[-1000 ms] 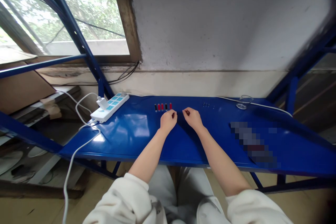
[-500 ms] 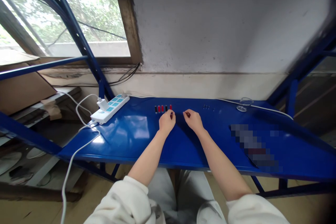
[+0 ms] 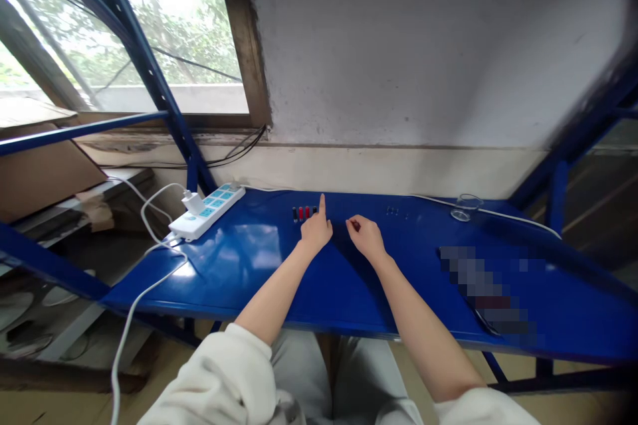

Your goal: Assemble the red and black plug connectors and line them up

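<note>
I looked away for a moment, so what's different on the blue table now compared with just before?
The left hand has gone from curled to pointing, its index finger now stretched toward the wall. The red piece at the row's right end no longer shows. Whether anything was let go, I can't tell. The right hand stays curled; the power strip stays put.

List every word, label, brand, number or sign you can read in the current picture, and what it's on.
No text is readable.
Power strip: any markings are too small to read.
Dark item on the right of the table: pixelated, so any print is lost.
Red and black pieces by the left hand: too small to tell if they carry lettering.
</note>
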Action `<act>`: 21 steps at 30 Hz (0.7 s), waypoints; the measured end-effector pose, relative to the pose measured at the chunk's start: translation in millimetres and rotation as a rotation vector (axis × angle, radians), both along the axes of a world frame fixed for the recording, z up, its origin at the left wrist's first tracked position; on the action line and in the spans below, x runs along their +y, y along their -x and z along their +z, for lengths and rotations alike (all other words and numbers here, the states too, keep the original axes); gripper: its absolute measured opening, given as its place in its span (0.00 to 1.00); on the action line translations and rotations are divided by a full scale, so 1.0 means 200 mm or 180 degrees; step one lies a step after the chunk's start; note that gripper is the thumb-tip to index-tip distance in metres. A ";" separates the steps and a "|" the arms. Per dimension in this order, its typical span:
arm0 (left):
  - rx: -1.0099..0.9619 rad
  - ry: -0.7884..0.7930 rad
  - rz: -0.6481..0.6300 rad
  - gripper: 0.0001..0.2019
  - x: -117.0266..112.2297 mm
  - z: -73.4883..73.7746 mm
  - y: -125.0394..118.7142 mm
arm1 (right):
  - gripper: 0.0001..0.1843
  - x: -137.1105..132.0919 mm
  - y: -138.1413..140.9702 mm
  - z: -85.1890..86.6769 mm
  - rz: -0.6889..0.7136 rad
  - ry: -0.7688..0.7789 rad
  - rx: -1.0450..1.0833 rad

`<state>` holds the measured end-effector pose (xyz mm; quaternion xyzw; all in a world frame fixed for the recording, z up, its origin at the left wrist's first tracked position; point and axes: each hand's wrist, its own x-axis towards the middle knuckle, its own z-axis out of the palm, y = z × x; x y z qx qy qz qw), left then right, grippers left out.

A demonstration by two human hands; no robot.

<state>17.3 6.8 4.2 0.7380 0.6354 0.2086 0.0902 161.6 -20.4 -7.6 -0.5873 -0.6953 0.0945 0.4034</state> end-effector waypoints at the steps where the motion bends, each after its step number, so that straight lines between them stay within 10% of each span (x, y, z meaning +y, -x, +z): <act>1: 0.0113 -0.0006 0.0010 0.32 0.01 0.00 0.00 | 0.13 0.00 0.00 0.00 0.0009 0.0006 0.0001; 10: -0.1075 -0.0664 -0.0420 0.13 0.06 -0.03 0.03 | 0.13 0.01 0.00 -0.01 -0.0049 -0.0004 0.0073; 21: -0.3525 0.0019 -0.1176 0.12 -0.05 -0.08 0.03 | 0.28 0.01 0.05 -0.01 0.0295 0.0570 0.1430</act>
